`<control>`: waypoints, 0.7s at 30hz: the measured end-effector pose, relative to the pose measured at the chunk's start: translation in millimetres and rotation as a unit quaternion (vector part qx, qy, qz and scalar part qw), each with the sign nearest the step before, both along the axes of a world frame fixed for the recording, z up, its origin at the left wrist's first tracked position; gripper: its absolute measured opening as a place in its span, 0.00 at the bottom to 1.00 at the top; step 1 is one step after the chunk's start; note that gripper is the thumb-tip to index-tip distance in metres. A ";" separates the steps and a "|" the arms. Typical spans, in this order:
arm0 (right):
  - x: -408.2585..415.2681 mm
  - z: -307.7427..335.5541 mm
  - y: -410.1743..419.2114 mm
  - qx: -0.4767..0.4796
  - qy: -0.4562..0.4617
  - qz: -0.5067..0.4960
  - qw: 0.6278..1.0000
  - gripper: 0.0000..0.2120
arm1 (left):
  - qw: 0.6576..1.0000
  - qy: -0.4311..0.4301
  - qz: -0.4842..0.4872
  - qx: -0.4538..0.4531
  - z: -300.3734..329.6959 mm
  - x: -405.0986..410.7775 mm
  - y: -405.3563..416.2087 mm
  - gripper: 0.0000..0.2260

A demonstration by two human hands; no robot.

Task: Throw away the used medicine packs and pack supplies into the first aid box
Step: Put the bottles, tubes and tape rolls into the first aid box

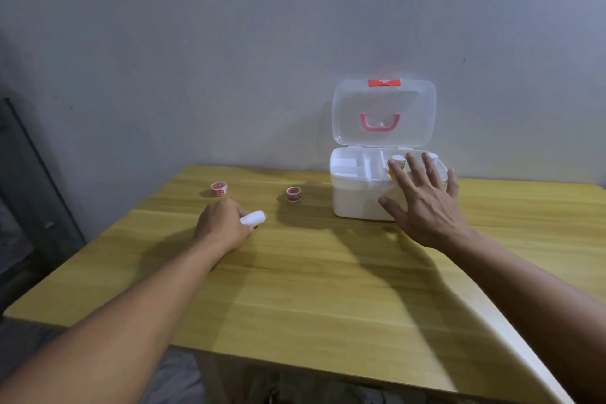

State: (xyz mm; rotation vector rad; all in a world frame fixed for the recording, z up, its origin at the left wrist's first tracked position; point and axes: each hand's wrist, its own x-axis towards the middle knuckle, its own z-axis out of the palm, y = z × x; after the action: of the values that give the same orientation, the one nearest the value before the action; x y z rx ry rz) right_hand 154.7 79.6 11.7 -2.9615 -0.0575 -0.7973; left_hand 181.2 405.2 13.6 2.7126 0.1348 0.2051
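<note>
A white first aid box (360,198) stands open at the back right of the wooden table (311,289), its clear lid (383,111) with a pink handle upright against the wall. A white-capped bottle (398,159) sits in the box's tray. My right hand (423,203) hovers in front of the box with fingers spread, holding nothing. My left hand (221,223) is closed around a white bandage roll (253,217) lying low over the table. Two small red-and-white tape rolls (219,189) (293,194) rest on the table behind it.
A grey wall runs right behind the table. A dark frame or panel (29,180) leans at the far left beside the table's edge. The table's front edge and right corner are close to me.
</note>
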 end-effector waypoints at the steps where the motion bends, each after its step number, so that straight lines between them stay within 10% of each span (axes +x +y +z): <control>1: -0.1 -0.2 -0.3 0.001 0.000 0.001 1.000 0.30 | 1.000 -0.013 -0.014 -0.010 3.7 0.7 -8.8 0.09; 9: -1.3 -1.6 -4.8 0.014 0.003 0.015 1.000 0.31 | 0.974 -0.105 -0.173 -0.107 71.6 21.1 -105.1 0.07; 21: -0.2 -4.4 -11.1 0.008 -0.002 0.022 1.000 0.33 | 0.970 -0.025 -0.223 -0.090 91.5 56.5 -174.4 0.12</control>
State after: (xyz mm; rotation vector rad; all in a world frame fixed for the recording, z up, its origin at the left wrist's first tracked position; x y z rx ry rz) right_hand 154.5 68.5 7.3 -2.9326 -0.1151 -0.7944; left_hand 237.7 230.9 105.1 2.4762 -0.4458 0.1206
